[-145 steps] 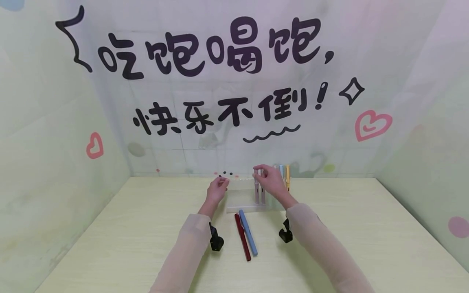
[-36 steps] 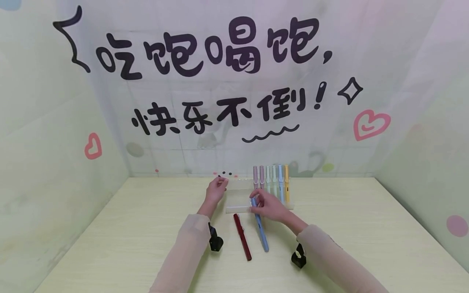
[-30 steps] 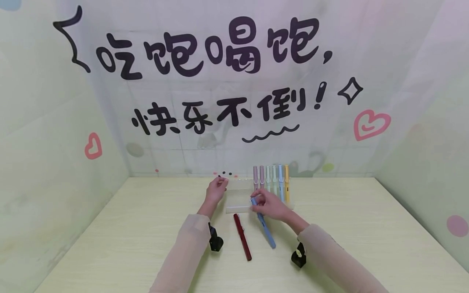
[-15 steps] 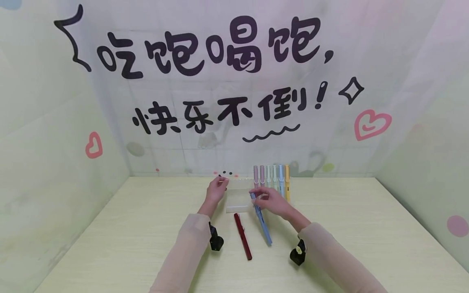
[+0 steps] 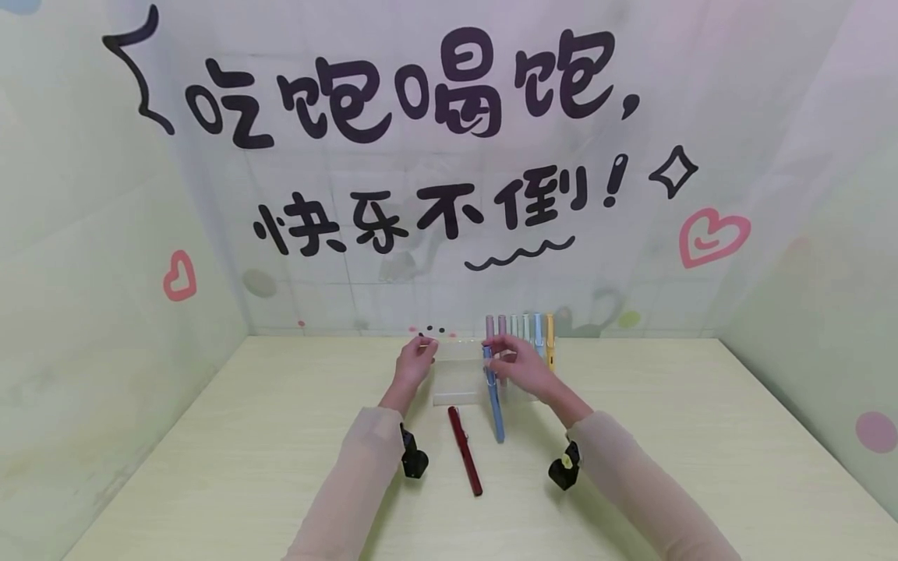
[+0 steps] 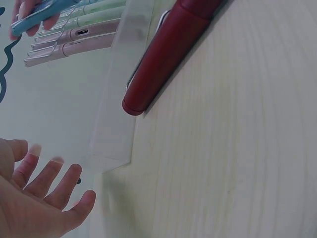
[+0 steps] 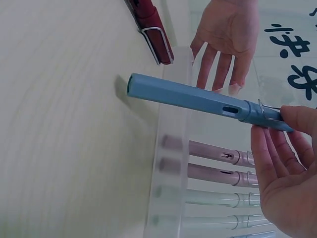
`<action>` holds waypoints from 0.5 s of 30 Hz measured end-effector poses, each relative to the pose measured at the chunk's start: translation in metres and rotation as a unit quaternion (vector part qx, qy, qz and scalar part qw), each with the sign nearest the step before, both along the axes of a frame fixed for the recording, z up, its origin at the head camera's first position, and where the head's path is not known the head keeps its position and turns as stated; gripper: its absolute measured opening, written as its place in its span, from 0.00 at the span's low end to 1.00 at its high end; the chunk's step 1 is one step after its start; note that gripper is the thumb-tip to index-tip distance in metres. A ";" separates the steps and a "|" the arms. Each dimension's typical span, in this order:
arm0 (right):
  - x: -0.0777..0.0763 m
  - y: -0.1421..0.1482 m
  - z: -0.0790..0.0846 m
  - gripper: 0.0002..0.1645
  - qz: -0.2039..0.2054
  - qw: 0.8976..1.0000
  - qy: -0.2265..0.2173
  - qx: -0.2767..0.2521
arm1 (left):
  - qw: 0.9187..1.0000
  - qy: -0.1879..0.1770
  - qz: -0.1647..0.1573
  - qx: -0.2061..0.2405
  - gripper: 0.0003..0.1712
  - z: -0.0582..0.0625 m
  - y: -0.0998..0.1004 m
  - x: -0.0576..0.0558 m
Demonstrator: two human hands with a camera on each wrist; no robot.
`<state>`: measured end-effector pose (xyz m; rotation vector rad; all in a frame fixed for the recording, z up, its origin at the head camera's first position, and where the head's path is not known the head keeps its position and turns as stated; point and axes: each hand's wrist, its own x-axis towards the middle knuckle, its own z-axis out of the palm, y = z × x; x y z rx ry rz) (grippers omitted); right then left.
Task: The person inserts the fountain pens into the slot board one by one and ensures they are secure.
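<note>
My right hand pinches a blue pen near its clip, between thumb and fingers. Its cap end is up and its lower end slants toward me, in front of a clear pen rack. At the rack's left side, my left hand holds the edge, with some fingertips seen through the clear panel in the left wrist view. Several pens stand in the right part of the rack: purple pens, pale green pens, a light blue pen and a yellow pen. My right hand partly hides them in the head view.
A dark red pen lies on the pale wooden table, just in front of the rack. Behind the rack rises a printed wall hanging, and similar cloth walls flank both sides.
My right hand first leaves the standing purple pens and takes the blue pen from beside the red one. It then lifts that pen upward, toward the rack. My left hand stays in place.
</note>
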<state>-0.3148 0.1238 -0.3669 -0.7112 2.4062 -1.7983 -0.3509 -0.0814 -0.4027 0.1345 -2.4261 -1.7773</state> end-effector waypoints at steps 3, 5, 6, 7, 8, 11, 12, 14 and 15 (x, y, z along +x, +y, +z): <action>-0.006 -0.001 0.002 0.17 -0.025 1.000 0.012 0.004 | 1.000 0.000 0.000 0.001 0.16 0.000 0.000 0.000; -0.008 -0.002 0.004 0.17 -0.042 0.999 0.020 0.003 | 1.000 -0.001 0.002 0.002 0.17 0.001 0.000 0.001; -0.009 -0.002 0.005 0.17 -0.051 0.998 0.027 0.006 | 1.000 -0.001 0.002 0.001 0.17 0.001 0.000 0.000; -0.011 -0.002 0.007 0.17 -0.060 0.998 0.035 0.007 | 1.000 -0.001 0.003 0.000 0.17 0.001 0.000 0.000; -0.012 -0.002 0.008 0.17 -0.070 0.997 0.041 0.009 | 1.000 -0.001 0.004 0.000 0.17 0.001 0.001 0.000; -0.015 -0.002 0.012 0.16 -0.096 0.994 0.059 0.002 | 1.000 0.000 0.005 0.000 0.17 0.001 0.001 0.000; -0.016 -0.002 0.014 0.16 -0.104 0.992 0.066 0.000 | 1.000 0.001 0.005 0.000 0.17 0.001 0.001 0.000; -0.018 -0.001 0.016 0.16 -0.121 0.990 0.078 -0.009 | 1.000 0.003 0.004 0.000 0.17 0.001 0.001 0.000; -0.019 -0.001 0.017 0.16 -0.129 0.988 0.086 -0.012 | 1.000 0.003 0.004 0.000 0.17 0.000 0.000 0.000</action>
